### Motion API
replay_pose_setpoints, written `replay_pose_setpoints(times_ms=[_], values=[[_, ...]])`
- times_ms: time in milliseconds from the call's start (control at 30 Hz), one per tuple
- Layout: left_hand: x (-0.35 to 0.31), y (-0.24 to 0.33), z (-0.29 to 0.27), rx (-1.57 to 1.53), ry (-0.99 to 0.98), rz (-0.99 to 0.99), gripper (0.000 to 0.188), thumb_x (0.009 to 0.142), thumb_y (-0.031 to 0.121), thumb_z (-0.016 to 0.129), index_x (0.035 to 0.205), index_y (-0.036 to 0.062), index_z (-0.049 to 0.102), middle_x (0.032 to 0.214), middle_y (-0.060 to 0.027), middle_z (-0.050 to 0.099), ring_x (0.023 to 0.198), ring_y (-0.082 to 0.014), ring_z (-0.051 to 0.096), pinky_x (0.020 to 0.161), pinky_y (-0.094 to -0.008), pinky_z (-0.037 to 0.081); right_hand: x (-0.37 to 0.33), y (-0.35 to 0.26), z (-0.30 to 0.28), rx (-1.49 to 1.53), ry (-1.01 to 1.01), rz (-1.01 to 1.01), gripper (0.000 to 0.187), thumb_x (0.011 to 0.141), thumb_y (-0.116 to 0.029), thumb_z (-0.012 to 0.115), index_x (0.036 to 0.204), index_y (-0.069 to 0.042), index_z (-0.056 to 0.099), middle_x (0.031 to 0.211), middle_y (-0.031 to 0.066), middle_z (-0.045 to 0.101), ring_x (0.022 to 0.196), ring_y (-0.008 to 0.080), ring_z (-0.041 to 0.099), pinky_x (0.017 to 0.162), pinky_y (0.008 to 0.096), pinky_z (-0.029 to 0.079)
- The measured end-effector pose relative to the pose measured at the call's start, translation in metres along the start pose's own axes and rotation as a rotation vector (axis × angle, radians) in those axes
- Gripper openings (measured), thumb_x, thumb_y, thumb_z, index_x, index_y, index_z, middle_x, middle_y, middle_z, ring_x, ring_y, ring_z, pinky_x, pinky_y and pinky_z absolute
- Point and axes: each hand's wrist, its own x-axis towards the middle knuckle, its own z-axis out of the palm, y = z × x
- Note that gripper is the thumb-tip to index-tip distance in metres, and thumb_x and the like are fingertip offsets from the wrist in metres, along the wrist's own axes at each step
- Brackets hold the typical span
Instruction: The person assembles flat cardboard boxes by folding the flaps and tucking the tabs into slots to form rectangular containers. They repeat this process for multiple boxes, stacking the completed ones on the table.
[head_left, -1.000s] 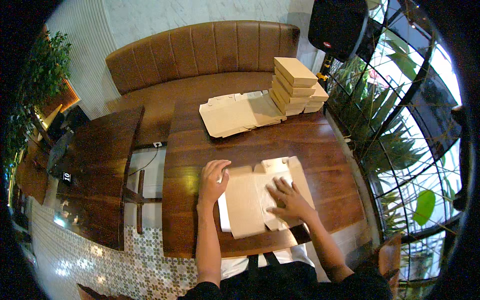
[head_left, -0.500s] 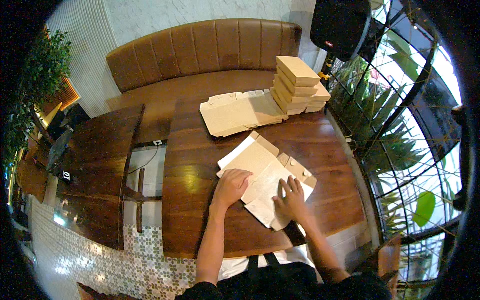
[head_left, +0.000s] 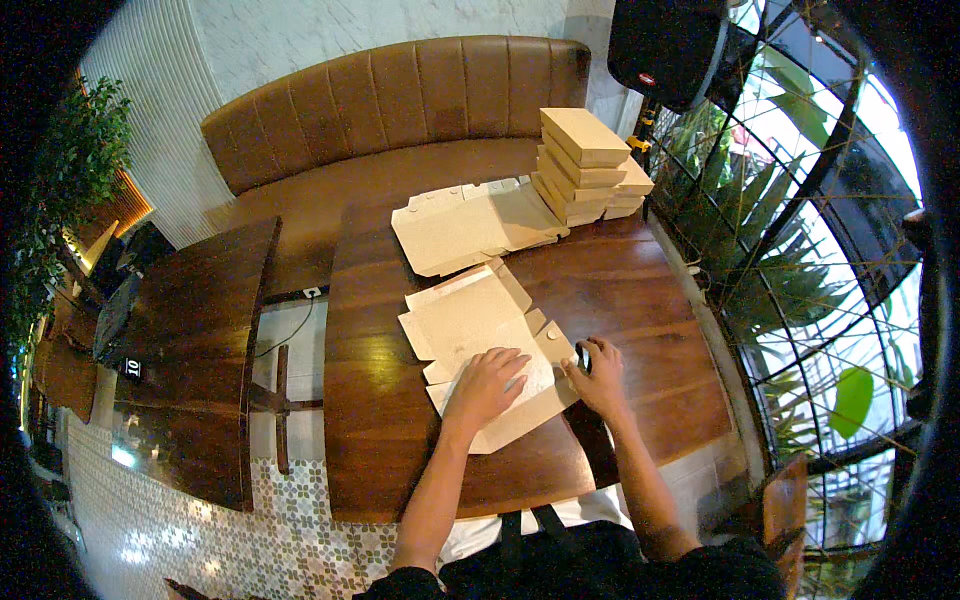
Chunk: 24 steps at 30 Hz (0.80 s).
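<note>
An unfolded cardboard box (head_left: 465,318) lies on the near part of the wooden table, its side flaps and tabs spread. My left hand (head_left: 488,385) rests on its near panel, fingers stretched out and palm down. At the box's right edge, my right hand (head_left: 600,382) has its fingers bent around a small side flap, with the thumb on the near side. Part of the near panel is hidden under my left hand. Farther back lies a pile of flat cardboard box blanks (head_left: 470,232), and right of it rises a stack of folded cardboard boxes (head_left: 583,140).
The wooden table (head_left: 660,330) ends at a gridded window with plants on the right. A brown padded bench (head_left: 400,100) runs behind it. A second table (head_left: 190,370) stands left across a gap. A black loudspeaker (head_left: 665,50) is at the back right.
The unfolded box has shifted left and turned a little. My left hand has moved right onto the near panel; my right hand has moved from the panel up to the right-edge flap.
</note>
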Motion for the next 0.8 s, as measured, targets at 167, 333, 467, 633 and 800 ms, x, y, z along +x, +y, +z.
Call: replay_pose_setpoints(times_ms=[167,333,467,633,800], values=[[0.003,0.013,-0.001,0.121,-0.013,-0.097,0.06,0.106,0.039,0.06,0.157,0.0109,0.047,0.147,-0.0104,0.058,0.135,-0.0298,0.053,0.112,-0.0461,0.043,-0.011,-0.01,0.013,0.073,-0.181,-0.049,0.045,0.096,-0.034,0.074,0.13,-0.005,0.066,0.138,0.0175,0.064,0.139,0.0378,0.052,0.116,0.0577,0.035],[0.004,0.009,0.008,0.104,0.031,-0.155,0.072,0.107,0.036,0.057,0.166,0.005,0.029,0.155,-0.0138,0.051,0.139,-0.0324,0.047,0.118,-0.0479,0.034,-0.025,-0.029,0.006,-0.125,-0.398,-0.223,0.057,0.101,-0.046,0.066,0.142,-0.007,0.061,0.157,0.0112,0.055,0.152,0.0337,0.043,0.122,0.0689,0.022],[0.001,0.004,0.016,0.167,0.045,-0.113,0.072,0.107,0.033,0.056,0.166,0.0032,0.029,0.162,-0.0138,0.046,0.144,-0.0318,0.044,0.12,-0.0481,0.032,-0.027,-0.029,0.005,-0.217,-0.404,-0.283,0.064,0.102,-0.054,0.061,0.146,-0.008,0.061,0.159,0.011,0.054,0.154,0.0357,0.039,0.123,0.0717,0.016],[0.003,0.002,0.016,0.141,0.045,-0.116,0.074,0.107,0.035,0.056,0.167,0.0048,0.027,0.166,-0.0139,0.041,0.148,-0.0316,0.04,0.121,-0.0481,0.031,-0.015,-0.028,0.005,-0.302,-0.483,-0.32,0.064,0.1,-0.059,0.059,0.141,-0.01,0.065,0.153,0.0111,0.06,0.154,0.0367,0.039,0.121,0.0763,0.012],[0.003,0.002,0.014,0.1,0.058,-0.135,0.076,0.107,0.04,0.057,0.167,0.0056,0.027,0.166,-0.0145,0.041,0.149,-0.0324,0.04,0.122,-0.048,0.03,-0.001,-0.026,-0.004,-0.033,-0.474,-0.207,0.055,0.097,-0.041,0.072,0.141,-0.009,0.065,0.145,0.0165,0.065,0.145,0.0384,0.051,0.12,0.0576,0.035]])
